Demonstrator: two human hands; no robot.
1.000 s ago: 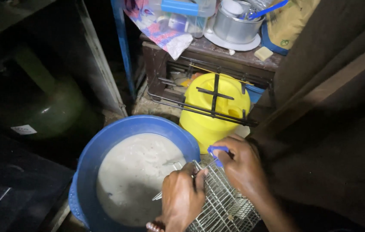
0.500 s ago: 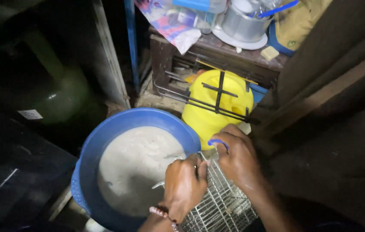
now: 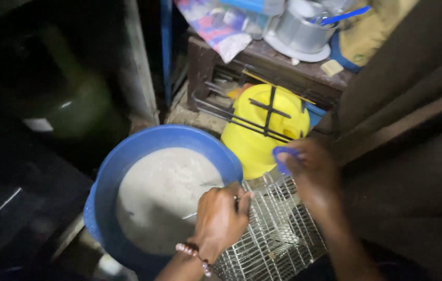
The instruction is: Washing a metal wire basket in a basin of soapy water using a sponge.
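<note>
The left hand (image 3: 222,221) closes its fingers around the top edge of one wire rack (image 3: 273,229), knuckles up, with a bead bracelet (image 3: 194,255) on its wrist. The right hand (image 3: 312,174) pinches one small blue scrubber (image 3: 285,157) between thumb and fingertips, pressed together on it, just above the far edge of the same rack; this hand is blurred, and its forearm runs down toward the lower right.

The rack is a single metal grid of thin crossing wires. It leans tilted, its upper-left corner resting on the rim of one blue basin (image 3: 127,156), its lower part dropping toward the bottom of the view.

The basin holds cloudy grey water and sits on the ground left of the hands. Just behind the rack stands one yellow jerrycan (image 3: 254,143), with one dark metal grate (image 3: 268,112) lying across its top. Behind that is one low wooden table (image 3: 262,54), carrying one metal pot (image 3: 299,31) with a blue-handled utensil (image 3: 343,14) in it. At far left, one dark green cylinder (image 3: 70,104) stands in shadow.
</note>
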